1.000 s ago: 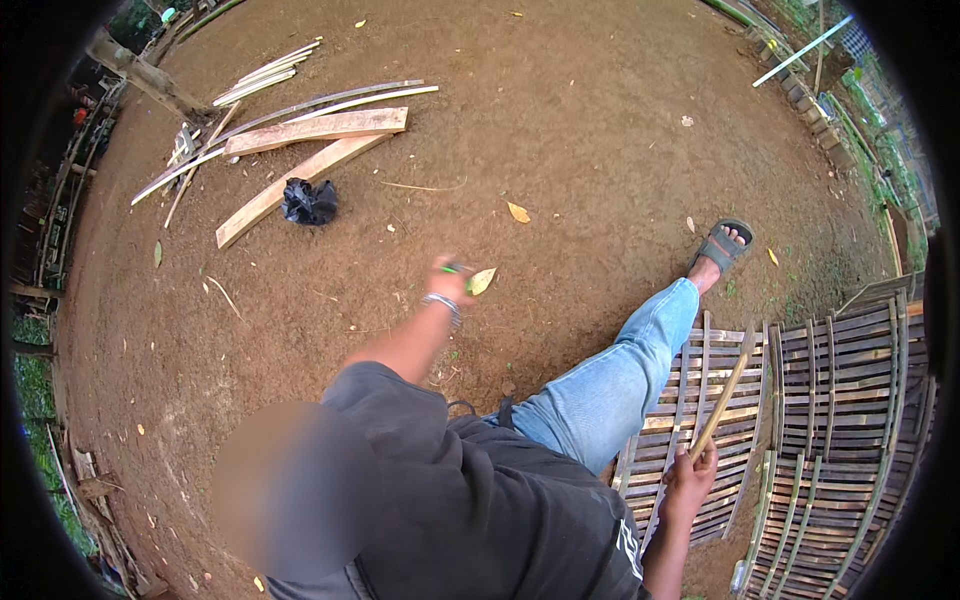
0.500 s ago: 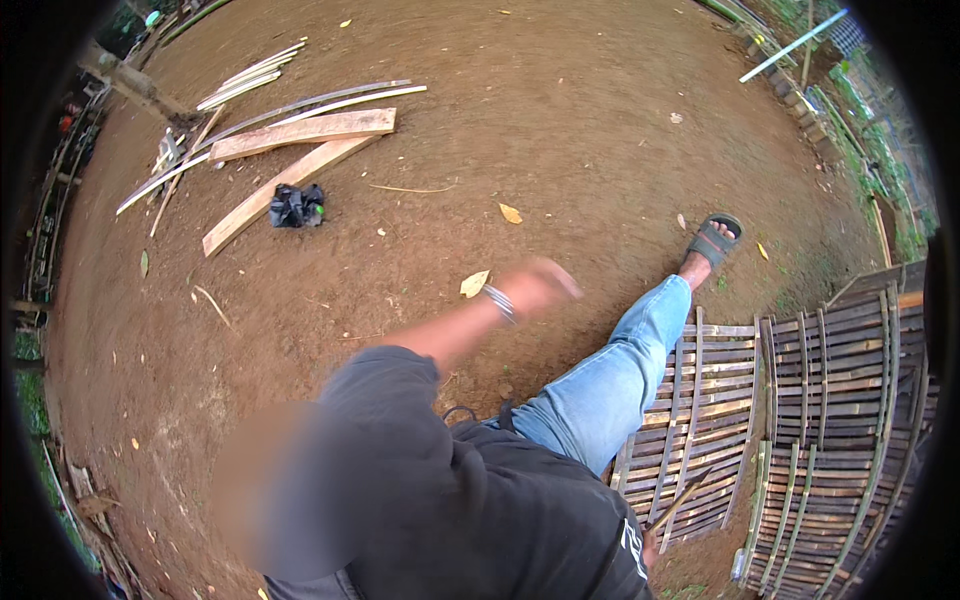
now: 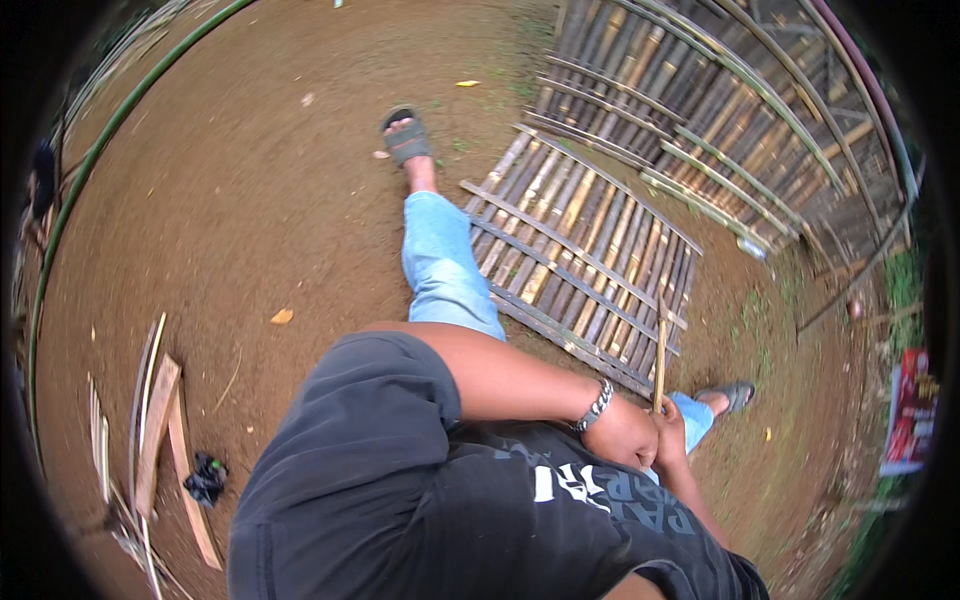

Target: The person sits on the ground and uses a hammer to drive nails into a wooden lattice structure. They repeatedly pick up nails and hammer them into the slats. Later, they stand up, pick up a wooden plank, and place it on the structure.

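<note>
A thin wooden stick (image 3: 660,350) rises from my right hand (image 3: 673,425), whose fingers close around its lower end. Against it lies my left hand (image 3: 620,432), with a chain bracelet at the wrist and its fingers curled in. What those left fingers hold, if anything, is hidden. Both hands are in front of my dark shirt, at waist height. Beyond them a bamboo slat panel (image 3: 585,260) lies on the ground, and the stick's far end overlaps its edge in the view.
Larger bamboo panels (image 3: 640,80) stand at the far right. Sawn planks (image 3: 158,440) and a black plastic bag (image 3: 205,478) lie on the soil at the left. A long green pole (image 3: 100,150) curves along the left side. A red banner (image 3: 908,410) is at the right edge.
My view has turned to the right, bringing the bamboo panels nearer the middle. My left hand, earlier stretched out over the ground, has come in beside my right hand at the stick.
</note>
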Demonstrator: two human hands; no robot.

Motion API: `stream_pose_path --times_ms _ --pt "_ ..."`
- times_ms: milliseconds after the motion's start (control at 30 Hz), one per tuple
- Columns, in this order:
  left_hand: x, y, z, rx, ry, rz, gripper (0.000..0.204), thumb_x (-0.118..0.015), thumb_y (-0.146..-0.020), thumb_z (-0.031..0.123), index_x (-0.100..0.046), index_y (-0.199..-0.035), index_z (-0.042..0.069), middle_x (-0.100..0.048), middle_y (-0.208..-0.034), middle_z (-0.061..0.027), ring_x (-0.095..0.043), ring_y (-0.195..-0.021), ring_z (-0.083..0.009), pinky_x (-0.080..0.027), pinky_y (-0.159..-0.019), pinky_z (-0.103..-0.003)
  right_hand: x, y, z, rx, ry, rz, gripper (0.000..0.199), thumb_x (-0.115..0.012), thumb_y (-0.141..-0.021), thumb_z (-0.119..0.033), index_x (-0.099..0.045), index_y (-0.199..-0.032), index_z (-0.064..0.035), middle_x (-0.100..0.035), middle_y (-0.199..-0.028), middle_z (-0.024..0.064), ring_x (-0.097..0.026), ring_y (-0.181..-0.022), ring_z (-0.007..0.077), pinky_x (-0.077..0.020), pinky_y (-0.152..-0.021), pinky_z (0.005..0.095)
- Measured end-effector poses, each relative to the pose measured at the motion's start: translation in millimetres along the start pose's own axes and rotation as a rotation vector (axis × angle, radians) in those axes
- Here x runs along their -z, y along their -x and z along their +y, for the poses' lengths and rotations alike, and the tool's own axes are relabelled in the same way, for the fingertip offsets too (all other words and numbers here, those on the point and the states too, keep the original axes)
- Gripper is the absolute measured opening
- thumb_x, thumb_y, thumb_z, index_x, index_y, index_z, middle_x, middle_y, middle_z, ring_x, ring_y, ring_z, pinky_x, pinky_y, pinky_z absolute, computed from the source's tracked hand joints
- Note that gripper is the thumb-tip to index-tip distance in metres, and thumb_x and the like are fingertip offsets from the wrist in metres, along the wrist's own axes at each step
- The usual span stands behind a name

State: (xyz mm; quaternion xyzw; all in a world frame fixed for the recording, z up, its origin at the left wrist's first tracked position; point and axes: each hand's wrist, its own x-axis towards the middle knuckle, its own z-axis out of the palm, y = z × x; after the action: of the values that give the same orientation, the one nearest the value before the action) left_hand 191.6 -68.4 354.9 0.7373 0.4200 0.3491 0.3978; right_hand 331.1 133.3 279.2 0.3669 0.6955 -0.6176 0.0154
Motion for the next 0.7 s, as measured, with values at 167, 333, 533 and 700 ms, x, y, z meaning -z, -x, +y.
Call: stream_pose_path --times_ms 167,333,533,700 --pt "4 -15 18 -0.040 0.169 0.170 0.027 -0.055 -0.093 0.022 -0.067 -0.087 -0.002 -0.069 -0.086 -0.0209 -0.067 -0.081 -0.0334 -0.050 -0.075 -0.043 14 16 -5 0.006 -0.010 0.007 0.043 -0.063 -0.087 0.000 -0.049 -0.128 0.0009 -0.060 -0.081 0.0033 -0.058 -0.063 0.0101 -0.0479 -0.054 0.0260" --pt "1 -21 2 0.066 0.081 0.162 0.027 -0.054 -0.095 0.024 -0.066 -0.092 0.001 -0.069 -0.088 -0.0195 -0.066 -0.086 -0.0359 -0.050 -0.079 -0.044 16 5 2 0.040 -0.057 -0.011 0.046 -0.065 -0.087 -0.001 -0.048 -0.130 0.0010 -0.058 -0.077 0.0026 -0.056 -0.058 0.0099 -0.0459 -0.051 0.0255" --pt "18 3 -26 0.061 0.107 -0.233 0.031 -0.051 -0.100 0.028 -0.065 -0.094 0.001 -0.067 -0.086 -0.0169 -0.061 -0.076 -0.0322 -0.048 -0.074 -0.039 11 13 -16 -0.027 -0.063 -0.063 0.047 -0.066 -0.087 -0.002 -0.047 -0.130 0.0003 -0.051 -0.067 -0.0010 -0.046 -0.047 0.0085 -0.0371 -0.043 0.0245" --pt "43 8 -20 0.171 0.261 -0.346 0.023 -0.062 -0.095 0.027 -0.066 -0.097 0.004 -0.067 -0.083 -0.0125 -0.061 -0.073 -0.0280 -0.047 -0.070 -0.038 24 21 -8 -0.013 -0.039 -0.041 0.047 -0.067 -0.088 -0.003 -0.047 -0.130 0.0014 -0.052 -0.068 -0.0009 -0.046 -0.047 0.0076 -0.0370 -0.043 0.0243"
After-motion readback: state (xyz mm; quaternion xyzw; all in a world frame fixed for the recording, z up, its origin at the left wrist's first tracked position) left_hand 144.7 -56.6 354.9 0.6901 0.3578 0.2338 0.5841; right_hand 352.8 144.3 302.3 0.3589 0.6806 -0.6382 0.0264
